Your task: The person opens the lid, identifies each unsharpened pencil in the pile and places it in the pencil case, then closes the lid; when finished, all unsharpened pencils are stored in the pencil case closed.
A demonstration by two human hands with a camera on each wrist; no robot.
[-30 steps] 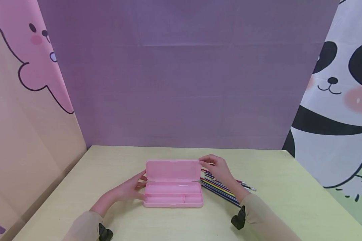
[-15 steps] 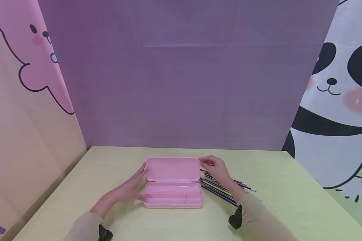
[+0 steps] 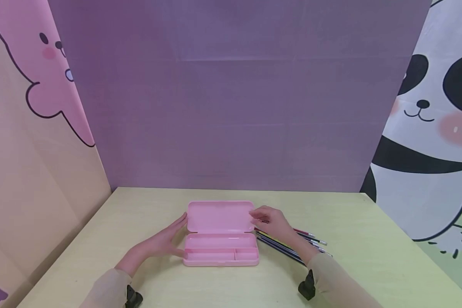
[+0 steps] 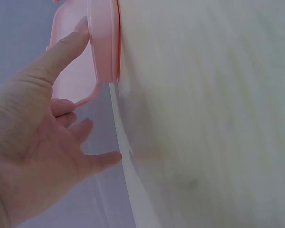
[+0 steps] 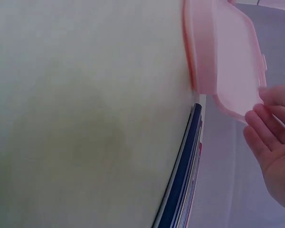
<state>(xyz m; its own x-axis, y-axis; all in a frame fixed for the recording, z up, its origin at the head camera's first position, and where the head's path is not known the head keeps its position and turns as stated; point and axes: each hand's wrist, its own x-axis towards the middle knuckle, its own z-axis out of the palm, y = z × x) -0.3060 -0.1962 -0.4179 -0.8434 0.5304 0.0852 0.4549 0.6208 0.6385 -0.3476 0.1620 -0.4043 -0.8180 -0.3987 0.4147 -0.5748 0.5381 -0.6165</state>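
A pink pencil case (image 3: 221, 262) stands with its lid (image 3: 220, 216) raised on the table, its divided tray facing me. My left hand (image 3: 164, 244) is spread at the case's left end. In the left wrist view its thumb (image 4: 69, 45) touches the end wall of the base, and the other fingers lie near the lid. At the lid's right edge, my right hand (image 3: 274, 222) pinches the rim between thumb and fingers, as the right wrist view also shows. Several pencils (image 3: 281, 249) lie in a bundle right of the case, partly hidden under my right forearm.
The pale wooden table (image 3: 150, 205) ends at a purple backdrop (image 3: 231, 107). Printed cartoon panels flank it: a pink figure at left and a panda (image 3: 427, 184) at right. Dark wrist cameras (image 3: 307, 285) sit on both sleeves.
The lid has tilted up slightly. My right hand has slid down and inward along the lid's right edge. My left fingers have spread away from the case's side, up towards the lid.
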